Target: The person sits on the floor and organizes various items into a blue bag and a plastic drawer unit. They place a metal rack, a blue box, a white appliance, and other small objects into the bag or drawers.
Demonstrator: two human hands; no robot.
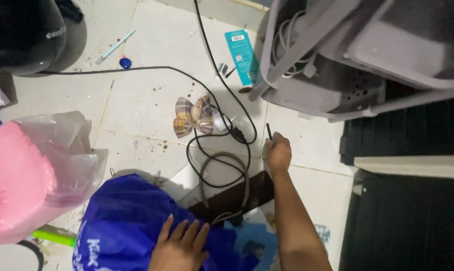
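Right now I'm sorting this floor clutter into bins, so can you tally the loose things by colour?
Blue: 3 - bag under the left hand, bottle cap, teal packet
Black: 2 - cable, small stick in the right hand
Pink: 1 - bundle in clear plastic
Plaid: 1 - bow
Total: 7

A lived-in room of a home is seen: a stained tiled floor (136,100) is strewn with black cables (222,150), a plaid hair bow (192,116), a pink bundle in clear plastic (31,175), and grey plastic drawers (347,55).
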